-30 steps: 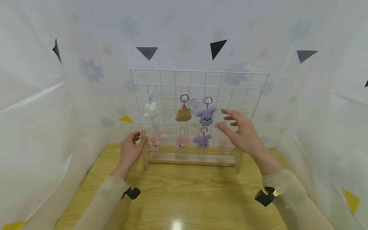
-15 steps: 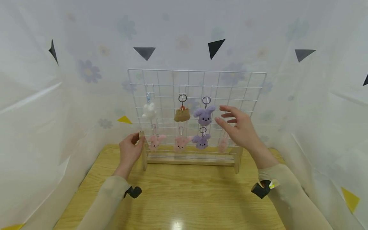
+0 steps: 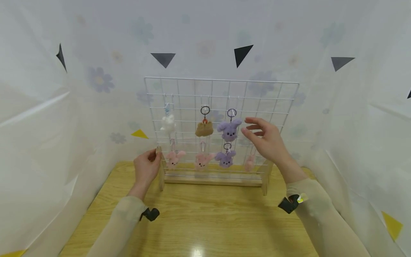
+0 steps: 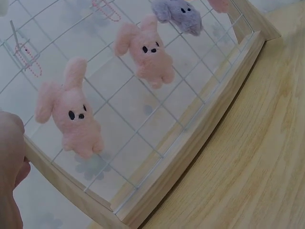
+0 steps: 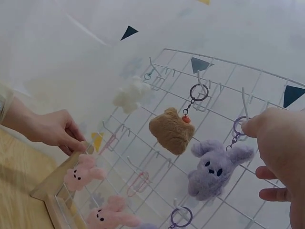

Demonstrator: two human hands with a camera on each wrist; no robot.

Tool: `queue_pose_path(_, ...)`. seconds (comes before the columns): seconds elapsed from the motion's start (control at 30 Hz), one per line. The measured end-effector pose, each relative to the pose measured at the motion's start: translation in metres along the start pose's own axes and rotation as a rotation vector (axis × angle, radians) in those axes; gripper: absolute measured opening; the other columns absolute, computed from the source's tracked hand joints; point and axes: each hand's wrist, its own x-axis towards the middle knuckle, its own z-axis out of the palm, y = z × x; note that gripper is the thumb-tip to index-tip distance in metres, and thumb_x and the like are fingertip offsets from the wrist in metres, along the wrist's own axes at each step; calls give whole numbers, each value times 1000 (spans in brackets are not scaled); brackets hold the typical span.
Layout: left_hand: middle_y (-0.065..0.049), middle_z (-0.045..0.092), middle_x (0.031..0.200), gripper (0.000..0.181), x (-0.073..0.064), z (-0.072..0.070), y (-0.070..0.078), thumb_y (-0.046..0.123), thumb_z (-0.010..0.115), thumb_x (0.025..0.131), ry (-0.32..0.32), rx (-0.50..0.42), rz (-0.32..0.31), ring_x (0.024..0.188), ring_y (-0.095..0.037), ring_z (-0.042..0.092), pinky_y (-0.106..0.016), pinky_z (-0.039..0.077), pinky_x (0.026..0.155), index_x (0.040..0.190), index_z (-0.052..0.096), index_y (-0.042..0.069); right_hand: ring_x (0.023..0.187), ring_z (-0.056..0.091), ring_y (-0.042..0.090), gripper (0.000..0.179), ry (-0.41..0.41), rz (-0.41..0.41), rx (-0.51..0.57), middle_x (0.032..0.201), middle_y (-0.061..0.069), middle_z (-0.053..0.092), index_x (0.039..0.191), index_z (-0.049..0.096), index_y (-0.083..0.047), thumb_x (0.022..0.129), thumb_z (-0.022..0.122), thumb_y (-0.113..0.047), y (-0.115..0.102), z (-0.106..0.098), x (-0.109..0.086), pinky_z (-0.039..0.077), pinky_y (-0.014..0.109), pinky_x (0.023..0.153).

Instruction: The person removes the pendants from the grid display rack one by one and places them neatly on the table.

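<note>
A white wire grid rack (image 3: pixel 221 81) in a wooden stand (image 3: pixel 212 179) holds hanging plush keychains. My left hand (image 3: pixel 147 167) pinches the top of the stand's left wooden post (image 3: pixel 161 171). Just right of the upper purple bunny keychain (image 3: pixel 229 131), my right hand (image 3: pixel 268 141) is raised with fingers loosely bent and nothing held. In the right wrist view its thumb appears near that keychain's ring (image 5: pixel 239 125); contact cannot be made out. Below hangs another purple bunny keychain (image 3: pixel 225 159). Pink bunny keychains (image 3: pixel 173 159) hang in the lower row, one partly behind my right hand's side.
A brown plush keychain (image 3: pixel 204 128) and a white plush keychain (image 3: pixel 168 125) hang in the upper row from hooks. The stand rests on a wooden table (image 3: pixel 199 217). White flower-print sheeting (image 3: pixel 205 35) with dark triangles surrounds the table on the back and sides.
My left hand's fingers have closed on the left wooden post. My right hand has shifted slightly up and its thumb and fingertips have drawn nearer the upper purple bunny.
</note>
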Motion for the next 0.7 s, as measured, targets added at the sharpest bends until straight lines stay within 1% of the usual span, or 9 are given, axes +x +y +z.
queue_pose_path(0.1, -22, 78, 104, 30, 0, -1, 1, 18, 72, 103, -3, 16, 20, 94, -34, 77, -50, 64, 79, 121, 77, -5, 120, 66, 29, 43, -6, 8, 13, 141, 14, 65, 144, 62, -2, 107, 68, -21, 4, 1, 7, 54, 48, 97)
queue_pose_path(0.27, -22, 78, 100, 27, 0, -1, 2, 15, 73, 101, 0, 40, 59, 89, -34, 78, -50, 64, 75, 119, 77, -5, 117, 67, 26, 40, -2, 11, 55, 138, 12, 67, 141, 64, 0, 106, 68, -19, 6, 2, 16, 53, 27, 93)
queue_pose_path(0.37, -23, 78, 98, 27, 1, 0, 2, 14, 74, 100, 8, 45, 76, 87, -35, 78, -50, 64, 74, 118, 77, -6, 116, 67, 26, 38, 6, 16, 76, 137, 12, 68, 139, 65, 0, 106, 69, -18, 3, 4, 20, 52, 20, 91)
queue_pose_path(0.47, -23, 78, 97, 27, 1, 0, 0, 14, 74, 100, 12, 42, 81, 86, -35, 78, -50, 64, 74, 118, 77, -6, 116, 68, 26, 37, 10, 22, 92, 136, 12, 68, 138, 66, 1, 106, 69, -19, -3, 6, 24, 54, 25, 92)
queue_pose_path(0.63, -22, 78, 95, 26, 1, 1, -2, 14, 74, 100, 5, 28, 74, 85, -34, 78, -49, 65, 72, 116, 78, -6, 117, 67, 28, 37, 9, 48, 88, 137, 12, 68, 138, 67, -1, 106, 69, -20, -10, 9, 28, 55, 43, 98)
queue_pose_path(0.7, -21, 78, 93, 25, 2, 1, -2, 14, 75, 100, 4, 27, 76, 83, -33, 78, -49, 65, 71, 114, 79, -6, 118, 67, 28, 38, 4, 64, 91, 137, 12, 68, 138, 67, -1, 106, 69, -20, -12, 9, 30, 55, 47, 99)
